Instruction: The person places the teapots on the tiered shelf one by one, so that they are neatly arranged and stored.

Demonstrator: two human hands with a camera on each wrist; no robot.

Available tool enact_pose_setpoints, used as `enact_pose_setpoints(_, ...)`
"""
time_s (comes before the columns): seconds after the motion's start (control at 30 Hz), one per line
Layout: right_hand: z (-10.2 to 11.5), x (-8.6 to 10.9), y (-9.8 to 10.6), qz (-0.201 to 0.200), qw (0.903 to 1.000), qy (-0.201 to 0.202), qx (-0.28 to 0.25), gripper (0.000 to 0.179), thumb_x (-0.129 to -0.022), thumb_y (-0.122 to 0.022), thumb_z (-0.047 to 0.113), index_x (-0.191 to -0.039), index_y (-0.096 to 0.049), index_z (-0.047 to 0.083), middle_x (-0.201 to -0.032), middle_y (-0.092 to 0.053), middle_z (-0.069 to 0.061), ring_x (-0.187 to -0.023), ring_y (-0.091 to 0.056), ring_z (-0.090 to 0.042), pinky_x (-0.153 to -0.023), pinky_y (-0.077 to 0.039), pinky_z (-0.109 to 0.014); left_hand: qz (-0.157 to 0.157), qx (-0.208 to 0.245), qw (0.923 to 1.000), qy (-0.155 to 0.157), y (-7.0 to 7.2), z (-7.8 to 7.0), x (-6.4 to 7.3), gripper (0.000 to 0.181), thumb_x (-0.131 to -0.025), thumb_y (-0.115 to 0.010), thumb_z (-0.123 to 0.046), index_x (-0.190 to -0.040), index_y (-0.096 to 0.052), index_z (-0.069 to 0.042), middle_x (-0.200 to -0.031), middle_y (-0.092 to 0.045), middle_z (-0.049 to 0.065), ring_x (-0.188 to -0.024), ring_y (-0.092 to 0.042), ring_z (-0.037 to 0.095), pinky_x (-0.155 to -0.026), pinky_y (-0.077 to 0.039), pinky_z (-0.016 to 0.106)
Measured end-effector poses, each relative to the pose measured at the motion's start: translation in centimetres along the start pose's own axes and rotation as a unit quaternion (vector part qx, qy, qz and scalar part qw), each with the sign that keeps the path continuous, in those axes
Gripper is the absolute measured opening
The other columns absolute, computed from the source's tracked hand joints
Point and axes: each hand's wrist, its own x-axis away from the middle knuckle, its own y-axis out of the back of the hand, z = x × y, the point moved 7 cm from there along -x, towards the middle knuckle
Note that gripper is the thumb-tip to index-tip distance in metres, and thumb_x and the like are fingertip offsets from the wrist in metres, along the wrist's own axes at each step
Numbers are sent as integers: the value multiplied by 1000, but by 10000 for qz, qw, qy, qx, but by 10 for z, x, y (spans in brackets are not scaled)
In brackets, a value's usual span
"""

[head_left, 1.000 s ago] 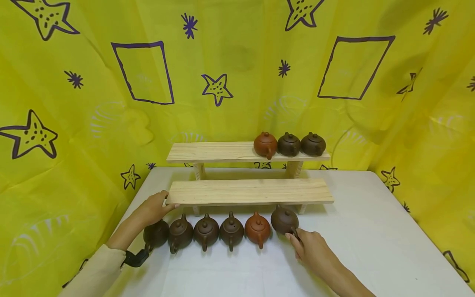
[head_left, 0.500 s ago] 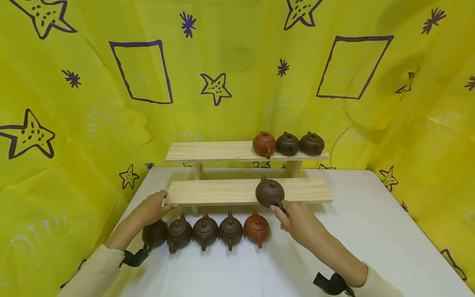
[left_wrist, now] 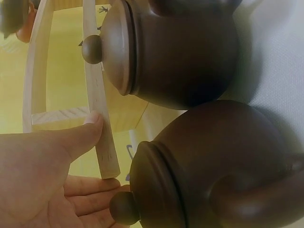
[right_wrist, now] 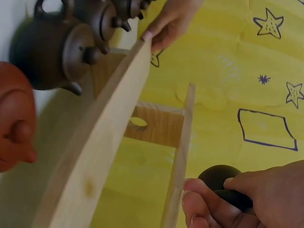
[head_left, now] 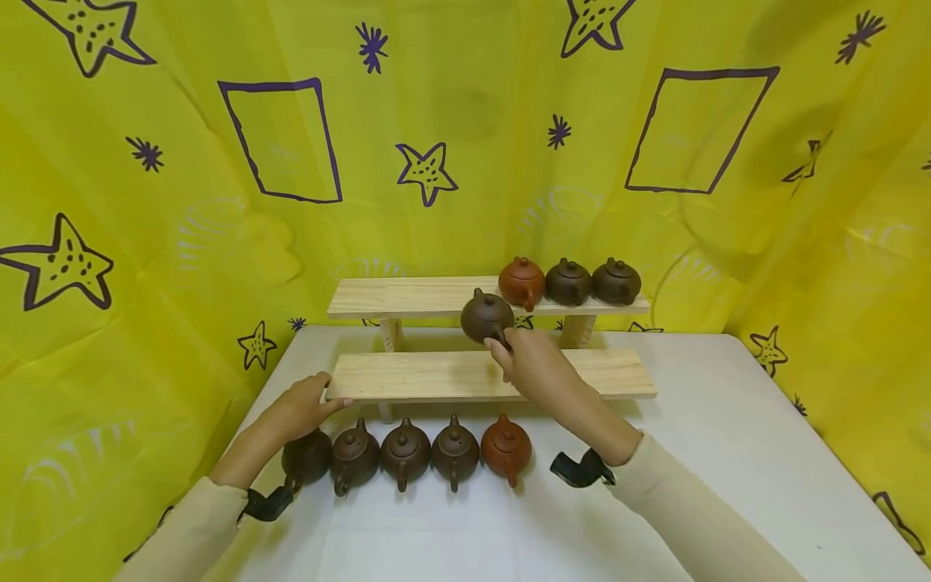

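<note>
My right hand [head_left: 541, 368] pinches the handle of a dark brown teapot [head_left: 486, 317], its spout facing the back. The teapot is held up in front of the upper shelf [head_left: 407, 297], left of a reddish teapot [head_left: 521, 280] standing there. In the right wrist view, fingers partly hide the held teapot [right_wrist: 218, 175]. My left hand [head_left: 298, 408] holds the left end of the lower wooden shelf [head_left: 407, 376], thumb against its edge in the left wrist view and fingers at the board's end. A dark teapot [left_wrist: 190, 52] is close by that hand.
Two dark teapots [head_left: 567, 283] share the right half of the upper shelf with the reddish one. Before the stand, several dark teapots [head_left: 406, 453] and a reddish teapot [head_left: 507, 449] form a row on the white table [head_left: 698, 453]. A yellow patterned curtain [head_left: 465, 89] surrounds it.
My right hand has lifted the dark teapot from the right end of the front row, carrying it up, back and leftward over the lower shelf. The left hand stays on the shelf end.
</note>
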Motion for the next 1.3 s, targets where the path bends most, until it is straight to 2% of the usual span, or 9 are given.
enact_pose_setpoints(0.2,8,-34,2,-22,9999,-57,144,42,-111,-55,28,-78,-63,4,-61,-69,-4,-56,-66,-21,-57,-50,-34,6,76,10000,11,1,-1,1,60,-103,-69,-29,-131,-49,21,-117,-64,34,-101,-63,39,-90,-53,57)
enact_pose_setpoints(0.43,4,-63,1,-140,9983,-203,527,44,-111,-56,26,-73,-59,3,-63,-49,-5,-57,-55,-25,-57,-43,-35,-6,53,10000,30,2,0,0,61,-103,-70,-29,-132,-49,21,-118,-64,34,-101,-63,39,-91,-53,57)
enact_pose_setpoints(0.53,3,-69,-2,-60,9977,-306,608,43,-111,-56,28,-79,-64,-1,-67,-54,-8,-62,-59,-27,-61,-46,-38,1,55,10000,46,2,0,0,61,-103,-70,-29,-132,-49,21,-118,-64,34,-100,-62,38,-91,-53,57)
enact_pose_setpoints(0.7,1,-76,-7,9,9970,-525,567,42,-112,-55,29,-94,-70,-5,-76,-61,-14,-69,-63,-30,-63,-50,-39,-9,62,10000,41,2,0,0,60,-103,-71,-28,-131,-50,21,-116,-65,32,-99,-62,38,-90,-53,56)
enact_pose_setpoints(0.9,-3,-82,-11,-34,9962,-735,462,42,-111,-55,31,-93,-71,-3,-79,-64,-16,-70,-65,-31,-61,-51,-38,5,54,10000,43,3,-2,0,61,-103,-70,-29,-131,-50,21,-115,-65,32,-98,-62,37,-89,-53,55)
enact_pose_setpoints(1.03,-4,-82,-10,-134,9961,-776,393,43,-110,-57,33,-83,-68,1,-75,-61,-13,-69,-63,-30,-60,-49,-38,17,73,10000,30,2,-2,0,60,-103,-71,-29,-130,-50,20,-114,-65,31,-97,-62,37,-88,-53,55)
enact_pose_setpoints(1.17,-6,-79,-11,-142,9962,-793,344,55,-107,-60,44,-66,-56,8,-63,-48,-4,-59,-55,-24,-54,-42,-34,-6,75,10000,7,2,0,0,60,-103,-70,-29,-130,-50,21,-115,-65,32,-99,-62,38,-90,-53,56)
enact_pose_setpoints(1.3,-9,-68,-19,311,9959,-812,265,67,-104,-59,58,-56,-52,12,-51,-46,1,-49,-52,-18,-49,-37,-30,-48,68,10000,-15,4,0,1,62,-103,-71,-30,-131,-49,21,-118,-64,34,-102,-63,40,-91,-53,57)
